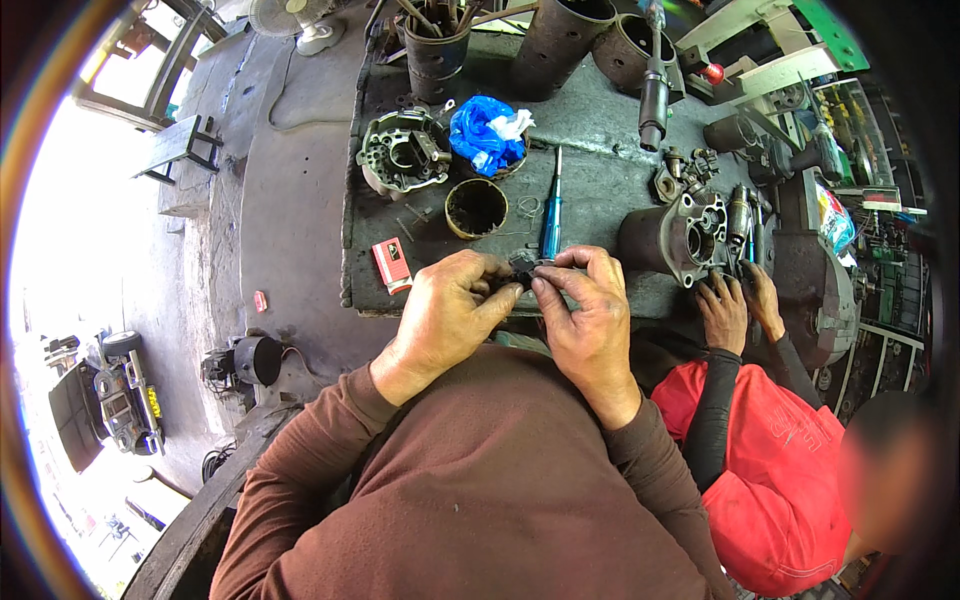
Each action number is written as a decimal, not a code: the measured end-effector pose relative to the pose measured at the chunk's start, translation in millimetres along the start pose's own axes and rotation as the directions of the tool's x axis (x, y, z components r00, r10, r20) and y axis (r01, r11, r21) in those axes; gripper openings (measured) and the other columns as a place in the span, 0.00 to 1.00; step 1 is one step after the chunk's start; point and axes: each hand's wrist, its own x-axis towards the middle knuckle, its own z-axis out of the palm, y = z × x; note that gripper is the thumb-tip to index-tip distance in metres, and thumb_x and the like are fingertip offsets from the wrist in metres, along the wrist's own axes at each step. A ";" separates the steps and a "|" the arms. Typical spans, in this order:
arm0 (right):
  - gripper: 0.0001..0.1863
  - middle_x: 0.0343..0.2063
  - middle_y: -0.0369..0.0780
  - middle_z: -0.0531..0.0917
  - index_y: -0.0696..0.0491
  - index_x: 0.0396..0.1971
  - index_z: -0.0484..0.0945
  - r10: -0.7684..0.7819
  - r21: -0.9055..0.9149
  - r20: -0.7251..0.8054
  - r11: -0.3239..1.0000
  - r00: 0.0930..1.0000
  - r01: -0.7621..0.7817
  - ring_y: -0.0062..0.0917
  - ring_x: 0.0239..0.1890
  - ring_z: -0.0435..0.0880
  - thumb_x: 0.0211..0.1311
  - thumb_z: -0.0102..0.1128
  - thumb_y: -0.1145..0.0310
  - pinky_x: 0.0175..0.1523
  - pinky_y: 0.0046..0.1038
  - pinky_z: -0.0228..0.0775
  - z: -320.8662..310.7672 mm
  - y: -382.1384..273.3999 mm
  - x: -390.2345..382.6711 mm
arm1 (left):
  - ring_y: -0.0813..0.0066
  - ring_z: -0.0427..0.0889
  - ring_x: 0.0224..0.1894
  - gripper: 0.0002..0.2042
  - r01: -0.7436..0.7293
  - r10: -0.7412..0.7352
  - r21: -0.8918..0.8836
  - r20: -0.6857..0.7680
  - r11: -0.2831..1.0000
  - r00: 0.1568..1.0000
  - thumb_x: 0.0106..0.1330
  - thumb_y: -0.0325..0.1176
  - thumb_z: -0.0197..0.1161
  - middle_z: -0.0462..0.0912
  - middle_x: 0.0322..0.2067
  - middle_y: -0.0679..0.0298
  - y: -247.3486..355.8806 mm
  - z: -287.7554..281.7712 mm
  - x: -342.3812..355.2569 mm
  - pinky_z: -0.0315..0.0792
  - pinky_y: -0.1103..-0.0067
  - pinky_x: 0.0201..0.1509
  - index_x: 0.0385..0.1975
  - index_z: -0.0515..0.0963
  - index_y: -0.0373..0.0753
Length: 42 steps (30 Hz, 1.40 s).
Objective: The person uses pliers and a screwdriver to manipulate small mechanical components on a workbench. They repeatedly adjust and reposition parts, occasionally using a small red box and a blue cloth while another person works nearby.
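Between my two hands, over the near edge of the workbench [480, 297], is a small dark part [522, 268] whose kind I cannot make out. My left hand [452, 305] pinches it from the left with thumb and fingers. From the right, the fingertips of my right hand [590, 315] close on it too. Just beyond lies a screwdriver [552, 225] with a blue handle, its shaft pointing away. A round tin [476, 209] with a dark inside stands past my left hand. Left of that hand is a small red and white box [391, 265].
A metal housing [402, 150] and a blue plastic bag [488, 132] lie farther back. A larger flanged housing [680, 240] stands at right, beside the hands [725, 310] of a co-worker in red. Tall dark cylinders [562, 45] line the back, and a tool [654, 100] hangs above.
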 end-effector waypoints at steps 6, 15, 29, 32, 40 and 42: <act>0.15 0.48 0.42 0.85 0.58 0.48 0.88 0.152 0.152 0.212 0.971 0.965 -0.187 0.33 0.52 0.83 0.63 0.77 0.72 0.54 0.33 0.76 -15.8 18.1 5.6 | 0.68 0.91 0.32 0.11 -0.002 -0.014 0.122 0.132 0.992 0.991 0.65 0.28 0.76 0.90 0.35 0.54 4.3 -10.9 1.5 0.83 0.76 0.37 0.43 0.87 0.29; 0.16 0.42 0.40 0.91 0.63 0.52 0.88 0.343 0.535 0.745 0.206 0.573 -0.819 0.21 0.44 0.87 0.69 0.73 0.69 0.53 0.25 0.78 4.8 54.6 1.6 | 0.84 0.83 0.31 0.17 0.311 -0.296 -0.005 0.299 0.950 0.907 0.70 0.28 0.75 0.85 0.29 0.65 3.0 -11.3 4.4 0.78 0.80 0.35 0.55 0.81 0.31; 0.12 0.33 0.38 0.88 0.58 0.44 0.85 0.310 0.504 0.830 -0.060 0.464 -0.861 0.22 0.28 0.86 0.77 0.67 0.62 0.30 0.27 0.78 14.1 68.1 -4.9 | 0.73 0.84 0.27 0.26 -0.138 0.061 0.178 0.380 0.974 0.923 0.64 0.30 0.77 0.87 0.33 0.56 13.7 -15.3 -1.2 0.78 0.74 0.34 0.63 0.84 0.37; 0.15 0.32 0.38 0.88 0.58 0.43 0.86 0.352 0.518 0.809 -0.047 0.471 -0.854 0.22 0.25 0.84 0.78 0.66 0.59 0.28 0.26 0.77 15.6 65.0 -4.5 | 0.69 0.86 0.27 0.26 -0.103 0.012 0.214 0.388 0.971 0.921 0.65 0.32 0.77 0.89 0.37 0.52 12.8 -15.3 0.3 0.80 0.71 0.35 0.64 0.83 0.37; 0.13 0.30 0.38 0.87 0.60 0.39 0.87 0.429 0.535 0.743 0.080 0.513 -0.841 0.23 0.26 0.85 0.76 0.66 0.63 0.29 0.27 0.77 12.0 57.8 -1.0 | 0.74 0.86 0.25 0.24 0.001 -0.097 0.263 0.355 0.965 0.930 0.66 0.33 0.76 0.87 0.28 0.56 15.0 -9.0 -2.5 0.78 0.73 0.33 0.62 0.84 0.37; 0.14 0.30 0.39 0.87 0.61 0.39 0.88 0.449 0.531 0.723 0.124 0.525 -0.838 0.22 0.27 0.85 0.76 0.66 0.63 0.29 0.27 0.78 12.7 54.6 -0.4 | 0.77 0.84 0.25 0.24 0.033 -0.122 0.247 0.355 0.968 0.927 0.65 0.32 0.76 0.86 0.28 0.59 16.8 -7.5 -4.4 0.78 0.75 0.33 0.62 0.84 0.37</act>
